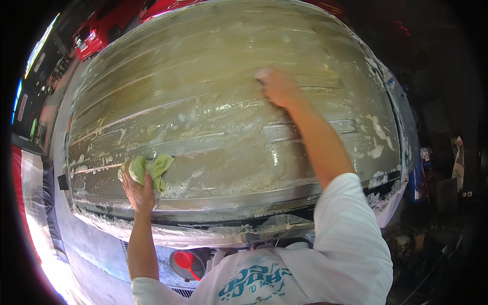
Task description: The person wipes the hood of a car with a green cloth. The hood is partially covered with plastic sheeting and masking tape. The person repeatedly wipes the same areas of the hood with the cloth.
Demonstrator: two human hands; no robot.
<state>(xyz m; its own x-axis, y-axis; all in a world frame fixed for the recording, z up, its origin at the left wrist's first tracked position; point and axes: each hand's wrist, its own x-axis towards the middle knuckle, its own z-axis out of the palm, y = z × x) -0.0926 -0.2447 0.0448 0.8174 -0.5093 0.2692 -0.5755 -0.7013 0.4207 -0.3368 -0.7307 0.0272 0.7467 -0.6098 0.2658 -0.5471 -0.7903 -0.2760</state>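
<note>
Left hand [138, 189] is gripping a green cloth [148, 170] at the soapy vehicle roof's [203, 76] near edge; right hand [278, 87], seemingly flat, is pressing mid-roof; suds are covering most ribs.

1. Vehicle roof [213, 76] — dull olive-beige, ribbed in long parallel lines, streaked with white foam across the centre of the frame;
2. Cloth [150, 170] at lower left — pale yellow-green;
3. Shirt [325, 254] at the bottom — white with teal lettering;
4. Scoop [185, 263] below — bright red;
5. Car [96, 33] at upper left — red.
</note>
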